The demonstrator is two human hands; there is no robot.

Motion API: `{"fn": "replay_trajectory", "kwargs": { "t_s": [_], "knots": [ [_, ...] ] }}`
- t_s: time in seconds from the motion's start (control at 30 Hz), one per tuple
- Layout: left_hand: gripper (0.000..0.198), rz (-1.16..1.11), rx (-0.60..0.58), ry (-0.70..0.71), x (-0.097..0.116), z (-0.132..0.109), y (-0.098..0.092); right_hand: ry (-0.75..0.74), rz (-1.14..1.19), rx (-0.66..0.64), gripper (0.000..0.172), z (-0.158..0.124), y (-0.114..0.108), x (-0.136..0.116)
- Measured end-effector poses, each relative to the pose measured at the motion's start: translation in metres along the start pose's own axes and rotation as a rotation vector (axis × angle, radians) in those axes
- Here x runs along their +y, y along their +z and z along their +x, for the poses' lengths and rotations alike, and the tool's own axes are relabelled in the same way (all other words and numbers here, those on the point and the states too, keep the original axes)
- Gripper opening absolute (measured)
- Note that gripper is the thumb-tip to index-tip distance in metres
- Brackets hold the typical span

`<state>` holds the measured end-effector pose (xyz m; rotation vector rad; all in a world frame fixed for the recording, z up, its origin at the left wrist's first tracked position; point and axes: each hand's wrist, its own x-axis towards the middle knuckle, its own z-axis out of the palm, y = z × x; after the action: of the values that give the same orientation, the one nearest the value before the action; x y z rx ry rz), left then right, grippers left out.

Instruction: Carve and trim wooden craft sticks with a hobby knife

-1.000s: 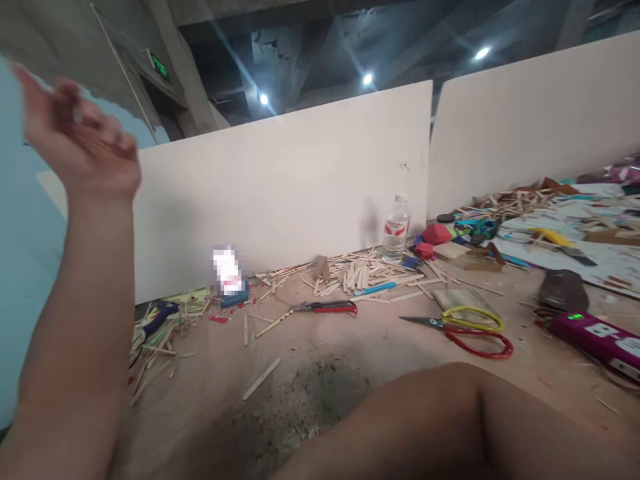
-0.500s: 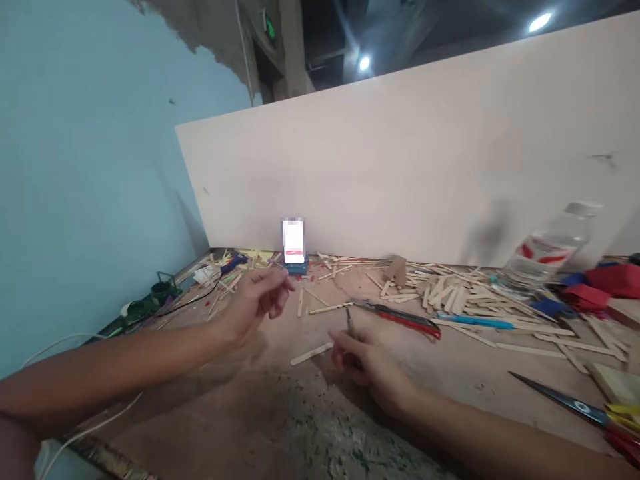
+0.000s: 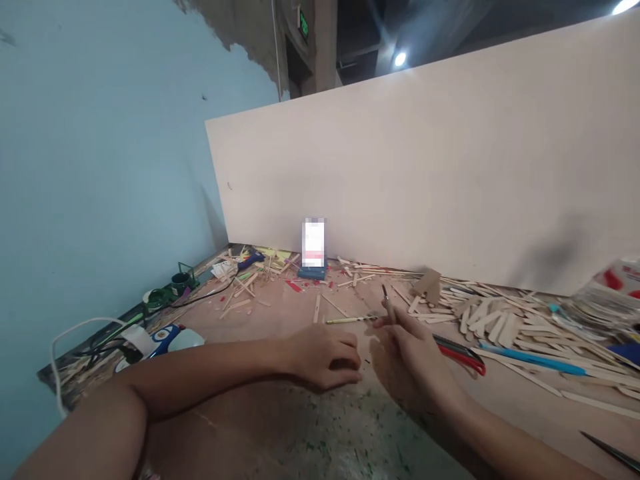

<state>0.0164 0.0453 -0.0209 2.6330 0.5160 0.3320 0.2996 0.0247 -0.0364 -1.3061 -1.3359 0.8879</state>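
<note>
My left hand [image 3: 325, 360] rests low over the table, fingers curled toward the thumb. Anything within its fingers or beneath it is hidden, and no craft stick shows there. In my right hand [image 3: 407, 340] a slim pen-like tool [image 3: 387, 303] with a dark tip points up and away from me. Just beyond both hands lies a thin yellowish stick [image 3: 345, 321] with a dark end. A red-and-black utility knife [image 3: 463, 357] lies right of my right hand, partly covered by it.
Craft sticks [image 3: 493, 317] are heaped at the right, with a blue pen [image 3: 533, 360] before them. Scissor blades [image 3: 610, 453] enter at lower right. A lit phone [image 3: 314, 245] stands against the white board [image 3: 400, 173]. Cables, green cups [image 3: 181, 283] and a power plug [image 3: 137, 339] line the left edge.
My left hand has come down and right, onto where a loose craft stick lay. My right hand has shifted slightly, still with the slim tool. The view has turned left.
</note>
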Motion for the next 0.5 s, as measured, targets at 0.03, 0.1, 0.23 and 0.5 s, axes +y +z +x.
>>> {"fn": "replay_trajectory", "kwargs": {
  "t_s": [0.03,0.1,0.23,0.5],
  "knots": [
    [0.036,0.013,-0.011,0.011,-0.002,0.008,0.002,0.011,0.017,-0.011,0.049,0.001,0.001,0.001],
    [0.035,0.021,-0.023,0.039,-0.005,0.022,0.004,0.019,0.047,-0.023,0.051,0.002,0.001,0.002],
    [0.036,0.041,0.032,0.044,-0.008,0.035,0.005,-0.037,0.079,0.022,0.053,-0.004,-0.004,-0.001],
    [0.032,0.119,0.045,0.013,-0.031,0.02,0.008,0.023,0.166,0.087,0.047,-0.018,-0.008,-0.013]
  ]
}}
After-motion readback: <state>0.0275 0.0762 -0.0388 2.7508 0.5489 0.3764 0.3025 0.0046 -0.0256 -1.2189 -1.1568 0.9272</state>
